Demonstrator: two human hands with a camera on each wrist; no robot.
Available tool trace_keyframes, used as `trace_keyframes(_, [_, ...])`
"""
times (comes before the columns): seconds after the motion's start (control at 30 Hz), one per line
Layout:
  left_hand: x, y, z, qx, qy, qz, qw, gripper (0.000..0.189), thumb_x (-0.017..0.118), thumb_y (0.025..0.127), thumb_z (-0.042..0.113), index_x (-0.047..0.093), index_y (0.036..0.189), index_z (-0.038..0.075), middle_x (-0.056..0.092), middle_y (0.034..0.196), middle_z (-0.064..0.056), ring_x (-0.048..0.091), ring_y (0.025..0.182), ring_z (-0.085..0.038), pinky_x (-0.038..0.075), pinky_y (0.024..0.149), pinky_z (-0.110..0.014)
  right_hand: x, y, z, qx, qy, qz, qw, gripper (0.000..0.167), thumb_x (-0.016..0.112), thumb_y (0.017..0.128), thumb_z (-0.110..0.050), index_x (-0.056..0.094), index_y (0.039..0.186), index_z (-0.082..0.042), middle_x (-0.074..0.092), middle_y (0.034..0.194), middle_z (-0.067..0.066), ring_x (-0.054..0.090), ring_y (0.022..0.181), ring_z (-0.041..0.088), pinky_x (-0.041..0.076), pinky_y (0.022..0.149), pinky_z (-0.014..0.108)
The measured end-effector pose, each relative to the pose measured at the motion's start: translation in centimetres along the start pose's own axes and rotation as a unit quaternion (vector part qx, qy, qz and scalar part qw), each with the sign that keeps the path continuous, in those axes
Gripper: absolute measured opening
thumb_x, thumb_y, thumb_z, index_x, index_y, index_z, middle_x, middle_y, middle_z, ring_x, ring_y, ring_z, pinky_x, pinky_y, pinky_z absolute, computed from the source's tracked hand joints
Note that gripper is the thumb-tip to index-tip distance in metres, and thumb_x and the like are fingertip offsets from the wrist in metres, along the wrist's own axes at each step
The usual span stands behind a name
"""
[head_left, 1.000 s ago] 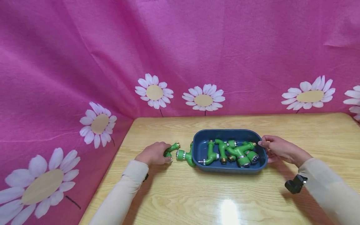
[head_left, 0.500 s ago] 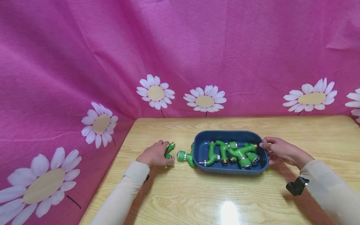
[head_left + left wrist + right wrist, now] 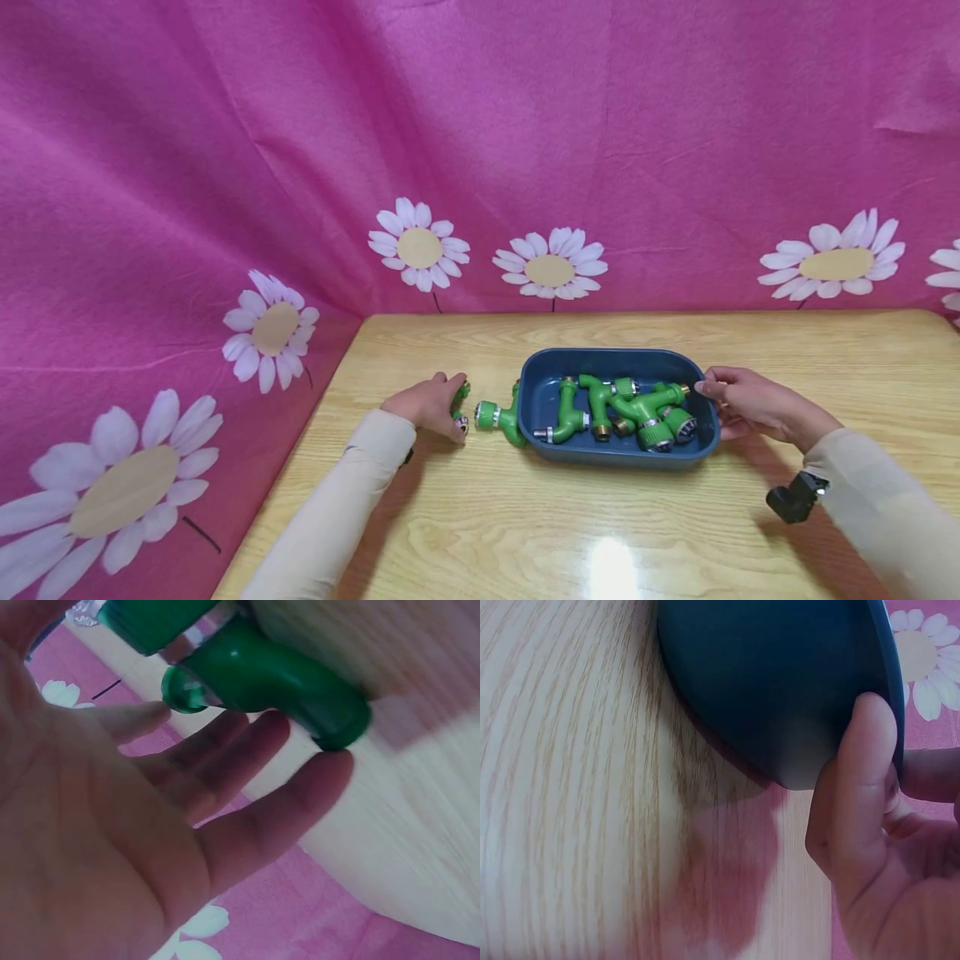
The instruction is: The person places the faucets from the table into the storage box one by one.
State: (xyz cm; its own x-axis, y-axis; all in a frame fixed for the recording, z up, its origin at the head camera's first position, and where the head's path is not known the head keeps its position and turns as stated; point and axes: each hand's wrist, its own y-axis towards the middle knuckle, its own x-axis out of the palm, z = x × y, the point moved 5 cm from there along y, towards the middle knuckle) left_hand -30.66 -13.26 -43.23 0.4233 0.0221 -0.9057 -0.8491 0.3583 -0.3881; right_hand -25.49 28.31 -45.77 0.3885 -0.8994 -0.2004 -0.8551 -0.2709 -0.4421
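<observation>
My left hand (image 3: 429,405) is around a green plastic tap (image 3: 277,671) on the table, left of the basin. Its fingertips touch the tap's curved body in the left wrist view; from the head view, the hand hides most of that tap. On the other side, my right hand (image 3: 761,406) pinches the right end wall of a dark blue basin (image 3: 615,457) between thumb and fingers. Several green taps lie inside, among them one tap (image 3: 566,410) near the left end and a tap (image 3: 598,404) beside it. Another tap (image 3: 510,419) lies against the basin's left end, outside it.
The wooden table (image 3: 525,533) runs back to a pink cloth (image 3: 480,150) printed with white daisies, which also hangs along the left side. A small black device (image 3: 797,497) is strapped at the right wrist.
The left hand has shifted slightly to the right, and the tap at its fingers has turned, with its brass end now mostly covered. The right hand keeps its hold on the basin.
</observation>
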Motion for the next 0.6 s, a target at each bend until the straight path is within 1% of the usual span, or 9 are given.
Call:
trace_keyframes(0.07, [-0.16, 0.25, 0.14, -0.01, -0.001, -0.013, 0.9999, 0.102, 0.086, 0.073, 0.034, 0.03, 0.155, 0.013, 0.049, 0.14, -0.019, 0.057, 0.124, -0.033, 0.048, 0.104, -0.048, -0.01, 0.01, 0.02, -0.002, 0.0, 0.001, 1.0, 0.021, 0.037, 0.107, -0.02, 0.045, 0.089, -0.014, 0.051, 0.076, -0.002, 0.061, 0.066, 0.008, 0.059, 0.061, 0.027])
trace_keyframes(0.17, [-0.29, 0.58, 0.18, -0.021, -0.006, -0.025, 0.9994, 0.101, 0.087, 0.072, 0.032, 0.03, 0.154, 0.012, 0.05, 0.14, -0.018, 0.056, 0.127, -0.033, 0.047, 0.106, -0.048, 0.06, 0.02, 0.0, -0.006, -0.001, 0.002, 1.0, 0.02, 0.038, 0.107, -0.019, 0.045, 0.089, -0.013, 0.05, 0.076, -0.003, 0.059, 0.065, 0.008, 0.058, 0.06, 0.026])
trace_keyframes(0.33, [-0.51, 0.78, 0.34, -0.033, -0.016, -0.031, 0.9988, 0.099, 0.088, 0.072, 0.03, 0.032, 0.151, 0.012, 0.05, 0.141, -0.017, 0.053, 0.13, -0.03, 0.046, 0.107, -0.047, -0.01, 0.1, -0.09, -0.003, -0.009, 0.004, 1.0, 0.02, 0.037, 0.107, -0.02, 0.045, 0.091, -0.012, 0.05, 0.077, -0.002, 0.059, 0.067, 0.008, 0.057, 0.06, 0.026])
trace_keyframes(0.4, [-0.56, 0.84, 0.48, -0.039, -0.017, -0.034, 0.9985, 0.099, 0.088, 0.072, 0.029, 0.031, 0.151, 0.011, 0.049, 0.144, -0.017, 0.051, 0.133, -0.031, 0.045, 0.109, -0.047, -0.08, 0.13, -0.08, 0.0, -0.009, 0.003, 1.0, 0.02, 0.037, 0.107, -0.02, 0.045, 0.091, -0.012, 0.051, 0.078, -0.002, 0.06, 0.067, 0.009, 0.057, 0.06, 0.026])
trace_keyframes(0.53, [-0.52, 1.0, 0.73, -0.045, -0.011, -0.043, 0.998, 0.103, 0.088, 0.072, 0.028, 0.028, 0.153, 0.011, 0.045, 0.148, -0.02, 0.047, 0.137, -0.033, 0.044, 0.11, -0.048, -0.06, 0.06, -0.05, -0.003, -0.006, 0.001, 1.0, 0.02, 0.037, 0.107, -0.019, 0.045, 0.09, -0.012, 0.049, 0.077, -0.002, 0.059, 0.066, 0.008, 0.057, 0.06, 0.025])
trace_keyframes(0.6, [-0.52, 1.09, 0.8, -0.046, -0.008, -0.044, 0.998, 0.104, 0.088, 0.071, 0.027, 0.027, 0.154, 0.012, 0.045, 0.147, -0.021, 0.048, 0.136, -0.033, 0.045, 0.109, -0.049, -0.05, 0.02, -0.01, -0.003, -0.004, 0.0, 1.0, 0.02, 0.037, 0.107, -0.019, 0.045, 0.09, -0.012, 0.049, 0.077, -0.002, 0.059, 0.066, 0.008, 0.057, 0.06, 0.025])
